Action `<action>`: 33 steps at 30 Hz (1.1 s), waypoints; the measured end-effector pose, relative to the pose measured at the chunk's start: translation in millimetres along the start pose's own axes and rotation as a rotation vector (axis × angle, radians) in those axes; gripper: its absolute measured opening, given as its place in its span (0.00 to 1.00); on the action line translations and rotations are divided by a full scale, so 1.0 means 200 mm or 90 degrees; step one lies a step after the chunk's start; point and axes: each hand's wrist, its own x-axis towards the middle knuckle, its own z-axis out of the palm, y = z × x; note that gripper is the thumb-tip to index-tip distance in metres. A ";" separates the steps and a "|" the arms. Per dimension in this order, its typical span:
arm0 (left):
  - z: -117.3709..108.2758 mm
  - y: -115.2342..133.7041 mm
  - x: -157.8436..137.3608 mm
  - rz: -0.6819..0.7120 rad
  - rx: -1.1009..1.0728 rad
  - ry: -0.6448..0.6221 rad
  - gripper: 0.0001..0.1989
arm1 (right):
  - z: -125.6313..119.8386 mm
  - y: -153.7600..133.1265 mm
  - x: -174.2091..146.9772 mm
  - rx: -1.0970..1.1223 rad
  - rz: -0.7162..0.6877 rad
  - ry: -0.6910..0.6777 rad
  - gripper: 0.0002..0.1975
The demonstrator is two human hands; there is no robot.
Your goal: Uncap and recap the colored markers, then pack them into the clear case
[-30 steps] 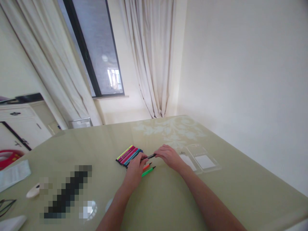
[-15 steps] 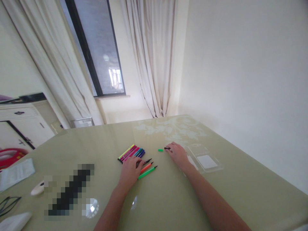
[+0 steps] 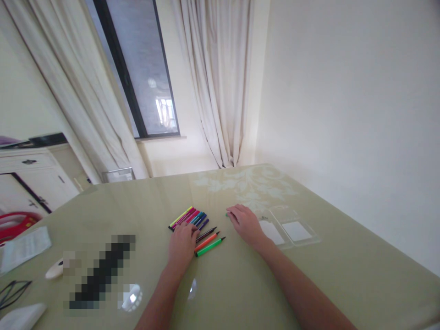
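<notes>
left hand [image 3: 183,242]: fingers bent over a dark blue marker [image 3: 204,223], cannot tell if gripping; right hand [image 3: 244,223]: fingers curled at a green cap [image 3: 226,215], hold hidden. black marker [image 3: 206,234], orange marker [image 3: 206,242] and green marker [image 3: 210,246] lie bare-tipped on the counter [image 3: 233,284], near the marker row [image 3: 184,218]. barrels judged light, stiff, smooth, prone to roll; best pinched mid-barrel, off the tips.

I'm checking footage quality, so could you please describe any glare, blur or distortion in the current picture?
In the head view, bright glare spots the glossy tabletop; the window shows a bright patch, apparently a reflection; blocky pixelation obscures a dark elongated area; the white cabinet leans, probably from lens distortion; the felt-tip pens look fairly sharp.
</notes>
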 end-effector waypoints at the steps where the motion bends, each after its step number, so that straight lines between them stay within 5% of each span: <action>1: -0.01 0.01 0.00 0.007 -0.003 0.006 0.08 | 0.00 -0.02 0.00 0.004 -0.026 -0.008 0.13; 7: -0.05 0.15 -0.01 0.118 -0.150 0.001 0.09 | 0.00 -0.09 -0.01 0.067 -0.150 -0.041 0.13; 12: -0.03 0.18 -0.03 0.106 -0.212 -0.065 0.12 | -0.03 0.00 0.01 0.075 -0.196 -0.071 0.11; 20: -0.03 0.00 0.01 0.092 -0.091 0.005 0.12 | -0.04 0.23 0.03 0.074 0.107 0.093 0.12; 27: 0.00 -0.04 0.02 0.062 -0.047 0.016 0.15 | 0.03 0.16 0.01 0.021 0.125 -0.001 0.11; 33: 0.00 -0.07 0.00 0.004 0.032 0.028 0.06 | 0.02 0.16 0.01 0.010 0.149 0.011 0.12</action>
